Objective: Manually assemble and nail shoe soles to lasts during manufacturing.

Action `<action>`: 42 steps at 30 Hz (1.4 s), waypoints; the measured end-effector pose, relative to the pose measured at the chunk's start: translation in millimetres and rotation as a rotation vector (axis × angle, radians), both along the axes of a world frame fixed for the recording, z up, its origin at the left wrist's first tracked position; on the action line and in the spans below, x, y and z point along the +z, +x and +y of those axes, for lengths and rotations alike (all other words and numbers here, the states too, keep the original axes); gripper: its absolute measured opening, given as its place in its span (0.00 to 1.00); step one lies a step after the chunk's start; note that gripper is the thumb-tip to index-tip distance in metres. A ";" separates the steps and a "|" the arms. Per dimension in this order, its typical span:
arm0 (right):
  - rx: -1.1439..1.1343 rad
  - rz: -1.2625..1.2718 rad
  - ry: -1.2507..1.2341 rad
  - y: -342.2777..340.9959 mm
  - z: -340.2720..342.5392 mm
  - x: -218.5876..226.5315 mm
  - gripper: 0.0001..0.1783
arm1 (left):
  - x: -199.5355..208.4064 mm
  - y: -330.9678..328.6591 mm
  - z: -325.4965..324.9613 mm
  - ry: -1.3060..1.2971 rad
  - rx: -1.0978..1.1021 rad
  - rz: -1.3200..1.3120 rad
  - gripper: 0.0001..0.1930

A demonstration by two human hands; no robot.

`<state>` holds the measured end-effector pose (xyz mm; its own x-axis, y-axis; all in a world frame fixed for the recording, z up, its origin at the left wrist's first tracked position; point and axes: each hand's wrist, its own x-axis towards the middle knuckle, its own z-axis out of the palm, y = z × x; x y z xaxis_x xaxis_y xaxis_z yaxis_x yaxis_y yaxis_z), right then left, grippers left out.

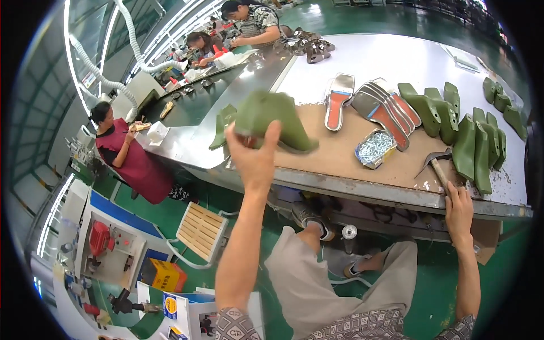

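My left hand (254,158) is raised over the table's left part, gripping a green shoe last (271,116) that is blurred by motion. Just left of it another green shoe last (222,126) shows. At the table's front right edge my right hand (459,212) is closed round the wooden handle of a hammer (439,170), whose dark head rests on the board. An open box of nails (375,148) sits between my hands. Behind it lie several overlapping insoles (385,107), grey and orange. A separate insole (339,105) lies to their left.
Several green shoe lasts (466,144) stand along the right side of the worktable (391,54). Brown strappy shoe pieces (314,48) lie at the back. A co-worker in a red apron (133,153) is at the left, beside a dark conveyor (190,107). A slatted chair (201,231) stands below.
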<state>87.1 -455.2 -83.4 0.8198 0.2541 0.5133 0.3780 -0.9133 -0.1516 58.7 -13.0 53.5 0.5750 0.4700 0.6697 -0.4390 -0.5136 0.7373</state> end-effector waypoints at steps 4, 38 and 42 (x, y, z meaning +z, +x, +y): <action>0.022 -0.037 -0.027 0.1 14.3 8.7 0.23 | -96.8 1.4 31.1 -0.003 0.245 0.359 0.28; -0.081 0.146 -0.044 -1.0 3.2 2.1 0.22 | -80.3 80.5 177.8 0.289 0.619 0.394 0.29; -0.031 0.070 -0.055 4.0 4.3 -3.0 0.22 | -72.7 79.3 273.4 0.272 0.669 1.028 0.35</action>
<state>91.1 -451.0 -86.5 0.8611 0.2548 0.4400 0.3401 -0.9319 -0.1258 138.0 260.4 -19.2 0.5906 0.7878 0.1751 0.6793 -0.6024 0.4191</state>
